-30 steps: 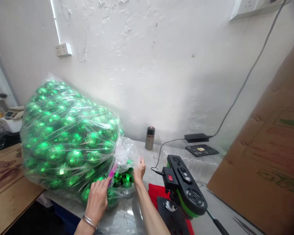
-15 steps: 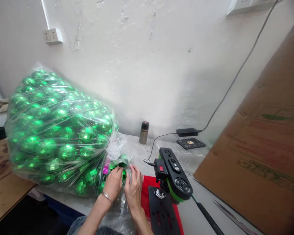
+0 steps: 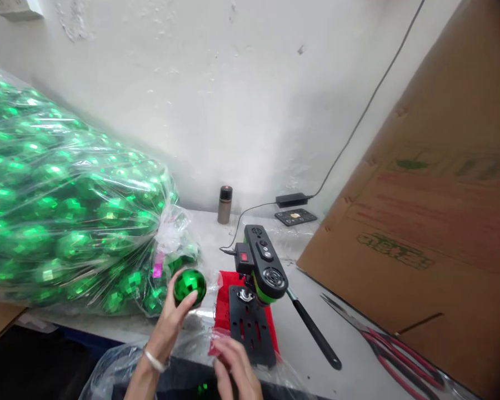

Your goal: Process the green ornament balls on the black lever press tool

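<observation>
My left hand (image 3: 173, 314) is closed around a shiny green bauble (image 3: 190, 286), its thumb across the front. The bauble is above the table, beside the knotted end of a large clear plastic bag (image 3: 108, 222) full of faceted green baubles. Lower and to the right, my right hand (image 3: 237, 369) has its fingers curled at the edge of a clear plastic bag (image 3: 119, 361) that spreads over my lap. Motion blurs these fingers somewhat. A small pink tag (image 3: 158, 265) shows near the knot.
A black device with round grilles (image 3: 266, 264) stands on a black slotted plate (image 3: 252, 333) over a red base (image 3: 223, 303). Behind are a bottle (image 3: 224, 204) and a power adapter (image 3: 292, 199). Red-handled scissors (image 3: 400, 355) lie before a cardboard box (image 3: 420, 194) at right.
My left hand has lifted a green bauble away from the pile by the knot. My right hand has moved down and towards me. The view has shifted right.
</observation>
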Tool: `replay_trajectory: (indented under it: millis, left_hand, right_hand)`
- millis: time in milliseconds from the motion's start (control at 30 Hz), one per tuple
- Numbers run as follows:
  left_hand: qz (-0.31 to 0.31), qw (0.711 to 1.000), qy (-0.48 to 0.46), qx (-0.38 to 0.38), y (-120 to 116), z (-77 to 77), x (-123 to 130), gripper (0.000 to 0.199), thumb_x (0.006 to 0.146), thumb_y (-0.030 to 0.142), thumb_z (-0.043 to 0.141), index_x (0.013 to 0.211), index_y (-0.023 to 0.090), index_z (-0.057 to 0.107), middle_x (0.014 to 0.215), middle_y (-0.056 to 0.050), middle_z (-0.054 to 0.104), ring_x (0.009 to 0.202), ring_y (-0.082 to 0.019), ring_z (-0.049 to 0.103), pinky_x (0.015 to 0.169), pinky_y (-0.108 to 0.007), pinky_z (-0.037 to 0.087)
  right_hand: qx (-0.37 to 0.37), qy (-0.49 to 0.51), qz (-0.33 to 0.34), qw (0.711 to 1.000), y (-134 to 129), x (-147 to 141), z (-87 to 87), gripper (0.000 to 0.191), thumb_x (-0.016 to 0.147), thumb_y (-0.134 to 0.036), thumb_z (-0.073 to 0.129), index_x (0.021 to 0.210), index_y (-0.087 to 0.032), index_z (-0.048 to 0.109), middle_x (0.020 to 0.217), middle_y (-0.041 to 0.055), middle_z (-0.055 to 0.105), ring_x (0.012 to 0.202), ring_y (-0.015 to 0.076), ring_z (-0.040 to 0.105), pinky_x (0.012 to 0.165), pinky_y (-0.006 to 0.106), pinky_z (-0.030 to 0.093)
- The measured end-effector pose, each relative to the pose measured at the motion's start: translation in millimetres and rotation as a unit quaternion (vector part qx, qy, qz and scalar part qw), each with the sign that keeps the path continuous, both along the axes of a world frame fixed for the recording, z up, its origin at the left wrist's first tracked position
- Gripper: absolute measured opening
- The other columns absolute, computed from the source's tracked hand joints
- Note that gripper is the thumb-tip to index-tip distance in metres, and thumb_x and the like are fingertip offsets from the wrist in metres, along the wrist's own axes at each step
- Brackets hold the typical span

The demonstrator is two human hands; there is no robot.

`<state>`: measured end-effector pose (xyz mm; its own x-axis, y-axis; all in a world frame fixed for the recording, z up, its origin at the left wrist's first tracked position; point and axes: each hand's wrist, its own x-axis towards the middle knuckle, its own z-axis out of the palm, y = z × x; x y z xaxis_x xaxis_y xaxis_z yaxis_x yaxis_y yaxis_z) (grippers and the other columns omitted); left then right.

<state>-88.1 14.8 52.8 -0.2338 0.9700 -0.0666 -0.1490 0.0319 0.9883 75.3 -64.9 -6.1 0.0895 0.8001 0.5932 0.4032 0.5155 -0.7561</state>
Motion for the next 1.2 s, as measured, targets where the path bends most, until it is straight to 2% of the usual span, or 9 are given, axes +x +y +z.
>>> replay_trajectory:
  millis: [33,100,233,433,633,767,900,1067,1200]
  left_hand:
    - [0.002,0.99,-0.142,-0.021,-13.9,-2.6,5.5,0.071,0.086,0.05,0.081,0.146,0.024,0.056,0.139,-0.014,0.072,0.122,-0.032,0.074,0.105,-0.046,0.06]
    - [0.003,0.944,-0.322,-0.075,-36.8,-9.0,19.7,0.053,0.085,0.051,0.082,0.127,0.019,0.07,0.123,-0.014,0.079,0.109,-0.031,0.078,0.095,-0.045,0.064]
    - [-0.005,0.897,-0.42,-0.138,-58.9,-19.6,51.8,0.033,0.089,0.044,0.079,0.107,0.016,0.079,0.109,-0.014,0.084,0.103,-0.03,0.08,0.095,-0.044,0.066]
    - [0.04,0.896,-0.416,-0.151,-68.2,-29.1,75.2,0.027,0.081,0.034,0.084,0.103,0.019,0.082,0.112,-0.009,0.084,0.108,-0.029,0.079,0.105,-0.043,0.062]
    - [-0.058,0.918,-0.313,-0.237,-74.3,-36.9,73.6,0.058,0.086,0.071,0.073,0.113,0.019,0.079,0.113,-0.013,0.083,0.12,-0.036,0.074,0.1,-0.049,0.063]
    - [-0.038,0.988,-0.121,-0.091,-76.0,-46.5,71.8,0.084,0.073,0.076,0.083,0.136,0.023,0.068,0.146,-0.014,0.069,0.148,-0.037,0.054,0.118,-0.044,0.051]
    - [-0.139,0.989,-0.029,-0.03,-67.0,-47.8,71.2,0.107,0.06,0.064,0.098,0.148,0.022,0.056,0.153,-0.017,0.062,0.142,-0.04,0.059,0.119,-0.044,0.05]
    - [-0.087,0.99,-0.078,-0.074,-48.4,-39.1,73.7,0.093,0.048,0.067,0.1,0.121,0.018,0.07,0.12,-0.013,0.078,0.12,-0.037,0.072,0.106,-0.044,0.058]
    - [0.023,0.946,-0.271,-0.175,-38.1,-25.9,84.3,0.053,0.083,0.063,0.082,0.108,0.018,0.073,0.104,-0.01,0.083,0.095,-0.028,0.08,0.089,-0.041,0.067]
  right_hand:
    - [-0.019,0.007,-0.012,1.0,-0.2,5.9,4.0,0.032,0.109,-0.035,0.05,0.124,-0.026,0.077,0.115,0.0106,0.079,0.1,0.0195,0.079,0.083,0.022,0.065]
    - [-0.048,0.009,-0.021,0.999,0.6,16.5,11.3,0.037,0.11,-0.037,0.049,0.136,-0.025,0.072,0.123,0.0119,0.077,0.099,0.0188,0.079,0.084,0.024,0.066]
    - [-0.008,-0.063,0.022,0.998,2.0,30.9,16.8,0.042,0.108,-0.033,0.055,0.147,-0.025,0.064,0.136,0.0135,0.073,0.118,0.0226,0.077,0.097,0.03,0.066]
    - [0.013,-0.124,-0.025,0.992,-1.1,40.2,9.4,0.06,0.1,-0.034,0.068,0.158,-0.026,0.051,0.139,0.0125,0.072,0.125,0.0265,0.074,0.098,0.035,0.066]
    - [-0.002,-0.146,-0.001,0.989,-3.3,46.9,5.1,0.082,0.087,-0.034,0.081,0.161,-0.025,0.046,0.148,0.0129,0.067,0.133,0.0309,0.069,0.107,0.04,0.062]
    - [-0.084,-0.089,-0.032,0.992,0.0,50.3,0.2,0.071,0.088,-0.039,0.079,0.153,-0.019,0.057,0.138,0.0139,0.073,0.122,0.0275,0.076,0.099,0.033,0.064]
    - [-0.171,-0.042,-0.057,0.983,8.4,62.1,1.2,0.058,0.096,-0.05,0.069,0.143,-0.016,0.068,0.129,0.0152,0.078,0.116,0.0279,0.079,0.095,0.033,0.066]
    - [-0.227,0.035,0.071,0.971,12.1,79.9,17.7,0.047,0.106,-0.054,0.051,0.132,-0.024,0.077,0.129,0.0108,0.079,0.119,0.0227,0.078,0.097,0.03,0.064]
    - [-0.24,0.074,0.091,0.964,5.6,82.3,26.5,0.051,0.104,-0.061,0.051,0.122,-0.024,0.082,0.115,0.0118,0.083,0.104,0.0226,0.082,0.087,0.028,0.066]
